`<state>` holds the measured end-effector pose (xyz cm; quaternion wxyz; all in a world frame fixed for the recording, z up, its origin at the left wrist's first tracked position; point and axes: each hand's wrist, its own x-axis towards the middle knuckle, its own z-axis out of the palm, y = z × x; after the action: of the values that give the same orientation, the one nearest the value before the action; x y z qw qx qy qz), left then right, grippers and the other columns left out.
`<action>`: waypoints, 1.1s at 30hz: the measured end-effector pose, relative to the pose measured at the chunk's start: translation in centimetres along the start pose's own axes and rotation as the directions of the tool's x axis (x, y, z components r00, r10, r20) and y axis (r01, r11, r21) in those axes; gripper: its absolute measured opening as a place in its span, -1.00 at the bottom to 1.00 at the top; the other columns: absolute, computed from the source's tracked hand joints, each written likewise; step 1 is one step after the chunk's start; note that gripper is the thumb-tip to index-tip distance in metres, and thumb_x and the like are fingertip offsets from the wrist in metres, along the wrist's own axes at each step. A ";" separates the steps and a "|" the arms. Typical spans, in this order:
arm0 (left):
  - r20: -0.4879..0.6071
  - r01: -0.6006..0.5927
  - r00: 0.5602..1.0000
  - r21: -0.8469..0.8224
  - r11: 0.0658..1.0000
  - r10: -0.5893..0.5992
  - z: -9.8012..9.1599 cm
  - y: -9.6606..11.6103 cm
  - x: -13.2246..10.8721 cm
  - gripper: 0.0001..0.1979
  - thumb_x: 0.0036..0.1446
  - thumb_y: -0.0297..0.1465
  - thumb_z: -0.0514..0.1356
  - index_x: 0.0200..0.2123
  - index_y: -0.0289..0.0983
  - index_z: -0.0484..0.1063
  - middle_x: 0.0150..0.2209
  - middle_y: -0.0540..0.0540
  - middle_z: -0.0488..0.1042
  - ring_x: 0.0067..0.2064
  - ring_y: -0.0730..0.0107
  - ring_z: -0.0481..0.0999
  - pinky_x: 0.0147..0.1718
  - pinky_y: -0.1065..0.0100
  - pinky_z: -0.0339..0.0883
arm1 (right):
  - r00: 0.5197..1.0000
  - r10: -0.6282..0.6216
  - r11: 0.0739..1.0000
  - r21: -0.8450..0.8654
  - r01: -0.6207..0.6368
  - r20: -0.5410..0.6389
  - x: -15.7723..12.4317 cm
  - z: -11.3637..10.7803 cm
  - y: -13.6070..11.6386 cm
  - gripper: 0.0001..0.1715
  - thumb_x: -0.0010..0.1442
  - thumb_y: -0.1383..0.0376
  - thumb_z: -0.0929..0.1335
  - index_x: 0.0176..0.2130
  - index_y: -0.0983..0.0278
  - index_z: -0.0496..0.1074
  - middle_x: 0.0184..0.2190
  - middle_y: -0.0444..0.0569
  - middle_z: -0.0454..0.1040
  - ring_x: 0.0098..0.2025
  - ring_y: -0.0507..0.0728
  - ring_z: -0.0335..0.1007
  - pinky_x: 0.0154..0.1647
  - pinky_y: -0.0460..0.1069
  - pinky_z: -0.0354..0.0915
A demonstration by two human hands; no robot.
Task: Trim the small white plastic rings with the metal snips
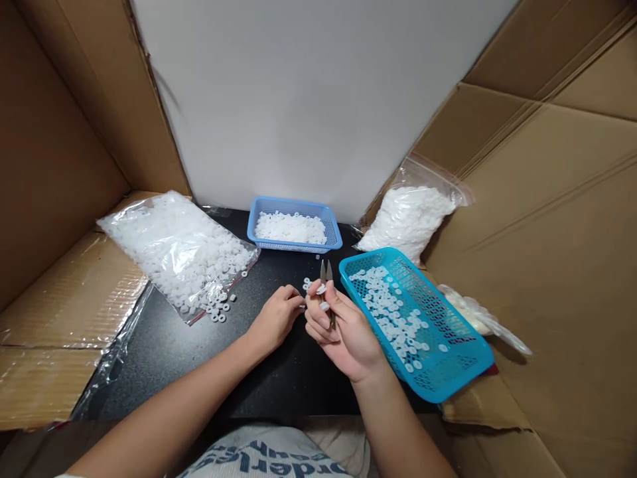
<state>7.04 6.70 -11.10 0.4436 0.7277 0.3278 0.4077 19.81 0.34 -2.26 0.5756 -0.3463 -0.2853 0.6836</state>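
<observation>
My right hand (343,332) is closed around a pair of small metal thread snips (326,271), their two pointed blades up and slightly apart. Small white plastic pieces (321,289) sit at its fingers. Just to the left, my left hand (279,317) is low over the black table, its fingertips pinched. A sliver of a small white piece (302,307) shows at those fingertips; the rest of it is hidden. A few white rings (306,283) lie on the table just beyond the hands.
A teal basket (432,392) with scattered white rings stands at the right. Behind is a blue basket (293,247) full of white pieces. Bags of white parts lie at left (174,245) and back right (408,216). Loose rings (219,309) spill from the left bag. Cardboard walls (562,265) flank the table.
</observation>
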 end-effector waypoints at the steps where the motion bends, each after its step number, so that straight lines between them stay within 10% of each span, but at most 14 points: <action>1: 0.012 0.007 1.000 0.008 1.000 -0.007 -0.3 0.1 -0.1 -0.88 0.13 -0.48 0.31 -0.43 -0.18 0.59 -0.34 -0.08 0.48 -0.26 0.19 0.45 -0.15 0.22 0.37 | 1.000 0.006 1.000 0.004 -0.006 0.012 -0.1 0.2 0.0 -0.49 0.15 -0.11 0.52 -0.27 0.24 0.42 -0.67 -0.34 0.18 -0.71 -0.10 -0.27 -0.68 -0.12 -0.19; 12: -0.001 0.252 0.966 -0.200 0.947 -0.257 -3.9 6.0 -1.5 -0.76 0.34 -0.25 0.22 -0.13 -0.24 0.64 -0.25 -0.15 0.67 -0.30 0.29 0.58 -0.27 0.31 0.44 | 0.996 -0.083 0.958 -0.275 0.083 0.015 -0.3 0.6 0.4 -0.53 0.18 -0.10 0.51 -0.24 0.23 0.46 -0.57 -0.26 0.31 -0.63 -0.06 -0.03 -0.59 -0.11 -0.02; 18: 0.038 0.419 0.810 -0.735 0.533 -0.585 -4.7 7.8 -1.7 -0.66 -0.21 -0.39 0.60 -0.29 -0.32 0.70 -0.38 -0.15 0.72 -0.35 0.33 0.66 -0.30 0.40 0.51 | 0.894 -0.411 0.480 -0.792 0.377 0.177 0.5 0.2 1.7 -0.89 0.24 0.20 0.48 -0.33 0.15 0.60 -0.42 -0.08 0.52 -0.38 0.13 0.41 -0.31 -0.01 0.34; 27: 0.061 0.421 0.745 -0.816 0.396 -0.665 -4.8 6.2 -2.8 -0.67 -0.18 -0.38 0.62 -0.33 -0.34 0.66 -0.34 -0.19 0.73 -0.42 0.42 0.67 -0.40 0.49 0.54 | 0.789 -0.600 0.558 -0.775 0.297 -0.130 0.6 -2.6 7.4 -0.39 0.42 -0.14 0.24 -0.39 0.21 0.50 -0.51 -0.06 0.50 -0.51 0.11 0.33 -0.45 -0.02 0.23; 33: 0.102 0.400 0.768 -0.847 0.349 -0.633 -5.1 7.3 -3.4 -0.61 -0.28 -0.37 0.65 -0.33 -0.32 0.68 -0.24 -0.17 0.74 -0.21 0.30 0.74 -0.15 0.43 0.60 | 0.785 -0.615 0.537 -0.771 0.343 -0.079 3.2 -2.7 6.3 -0.33 0.20 -0.31 0.37 -0.53 0.18 0.43 -0.58 -0.10 0.40 -0.50 0.12 0.30 -0.37 0.01 0.25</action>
<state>1.87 2.92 -4.06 0.7943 0.2266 0.3590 0.4345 17.94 2.42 -9.26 0.5989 -0.5622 -0.5101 0.2552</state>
